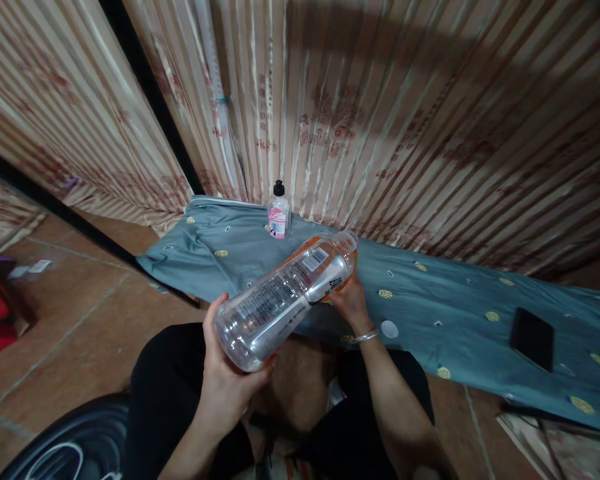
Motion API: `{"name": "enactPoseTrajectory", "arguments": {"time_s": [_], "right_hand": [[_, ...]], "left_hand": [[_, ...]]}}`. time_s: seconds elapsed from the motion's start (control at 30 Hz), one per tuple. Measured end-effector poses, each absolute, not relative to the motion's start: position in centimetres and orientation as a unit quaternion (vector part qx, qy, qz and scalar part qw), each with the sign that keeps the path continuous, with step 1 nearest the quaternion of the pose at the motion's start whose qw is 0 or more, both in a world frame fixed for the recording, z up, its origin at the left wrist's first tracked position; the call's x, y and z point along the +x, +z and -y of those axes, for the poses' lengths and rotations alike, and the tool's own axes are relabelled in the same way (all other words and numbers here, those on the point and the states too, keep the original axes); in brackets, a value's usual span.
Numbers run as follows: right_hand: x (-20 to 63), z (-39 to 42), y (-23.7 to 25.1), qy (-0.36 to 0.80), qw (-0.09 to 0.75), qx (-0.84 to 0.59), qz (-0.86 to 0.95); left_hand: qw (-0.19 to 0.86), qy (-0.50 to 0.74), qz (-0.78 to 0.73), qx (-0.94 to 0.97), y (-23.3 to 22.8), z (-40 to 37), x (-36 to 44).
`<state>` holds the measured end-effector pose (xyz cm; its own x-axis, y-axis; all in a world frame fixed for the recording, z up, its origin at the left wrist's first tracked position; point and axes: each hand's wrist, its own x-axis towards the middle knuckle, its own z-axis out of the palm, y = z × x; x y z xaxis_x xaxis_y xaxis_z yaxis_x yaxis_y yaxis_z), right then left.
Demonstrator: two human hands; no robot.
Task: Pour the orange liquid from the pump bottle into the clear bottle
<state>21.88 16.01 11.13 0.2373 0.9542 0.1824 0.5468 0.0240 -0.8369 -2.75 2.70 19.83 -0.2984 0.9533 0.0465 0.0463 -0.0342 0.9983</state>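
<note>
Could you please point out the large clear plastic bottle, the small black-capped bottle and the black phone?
Large clear plastic bottle [285,293]: head view, mid-body by its label.
Small black-capped bottle with pink label [279,220]: head view, on its label.
Flat black phone [532,338]: head view, screen centre.

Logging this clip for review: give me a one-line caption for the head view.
Both hands tilt a clear plastic bottle over a blue-grey cloth: left hand at its base, right hand near the neck.

Left hand [225,380] grips the base of a clear bottle [285,297], tipped on its side; right hand [349,300] cups its neck. Beyond, a small bottle [279,212] stands on the teal cloth [460,300], phone [531,338] lying off right.
</note>
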Motion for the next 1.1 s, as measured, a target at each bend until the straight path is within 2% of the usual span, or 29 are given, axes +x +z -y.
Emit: {"name": "enactPoseTrajectory", "arguments": {"time_s": [0.3,0.5,1.1], "right_hand": [[21.9,-15.9,11.0,0.228,0.443,-0.655,0.568],[21.9,-15.9,11.2,0.24,0.435,-0.653,0.572],[22.3,-16.3,9.9,0.205,0.443,-0.639,0.594]], "left_hand": [[0.377,0.57,-0.574,0.451,19.8,-3.1,-2.9],[0.421,0.576,-0.553,0.429,19.8,-2.7,-2.6],[0.411,0.595,-0.525,0.449,18.0,-3.0,-3.4]]}}
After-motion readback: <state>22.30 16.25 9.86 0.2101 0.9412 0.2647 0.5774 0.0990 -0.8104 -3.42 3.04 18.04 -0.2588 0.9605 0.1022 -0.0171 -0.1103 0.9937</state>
